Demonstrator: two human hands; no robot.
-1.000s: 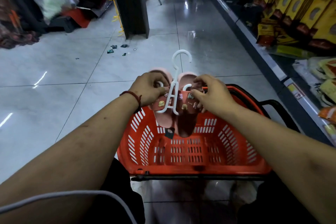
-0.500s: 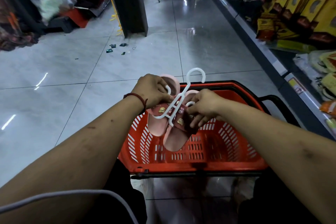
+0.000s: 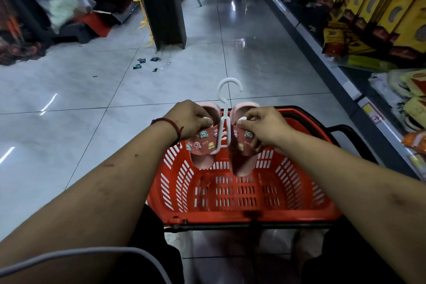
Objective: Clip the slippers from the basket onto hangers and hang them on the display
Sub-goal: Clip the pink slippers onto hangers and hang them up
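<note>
Head view: left hand (image 3: pixel 189 119), right hand (image 3: pixel 265 127) fingers (image 3: pixel 244 123) pinch 2 slippers (image 3: pixel 202 146) over basket (image 3: pixel 230 218) (open floor (image 3: pixel 265 71) ahead).

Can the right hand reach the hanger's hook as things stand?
Probably yes. The hook sticks up in the open, just up and left of the right hand, with nothing between. But its fingers pinch the right slipper at the clip, so it would have to let go first.
</note>
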